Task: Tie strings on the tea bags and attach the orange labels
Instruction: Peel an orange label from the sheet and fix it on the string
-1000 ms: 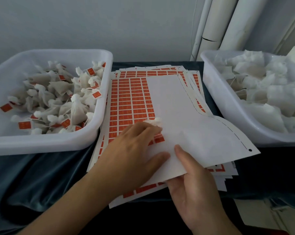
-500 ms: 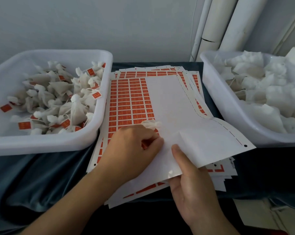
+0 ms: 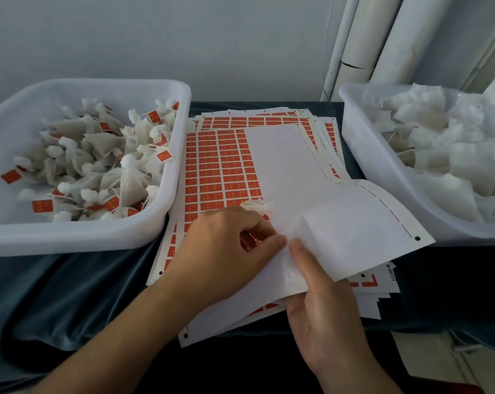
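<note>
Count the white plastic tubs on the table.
2. One white plastic tub stands left of the orange label sheets, holding labelled tea bags. The other tub stands to their right, holding unlabelled bags; its far end is cut off.

A single head-worn camera looks forward and steeply down from close above the dark-draped table [image 3: 70, 294], wide-angle and bending the edges. The label sheets [image 3: 220, 166] sit centre, a white tub [image 3: 166, 228] either side, the wall behind
</note>
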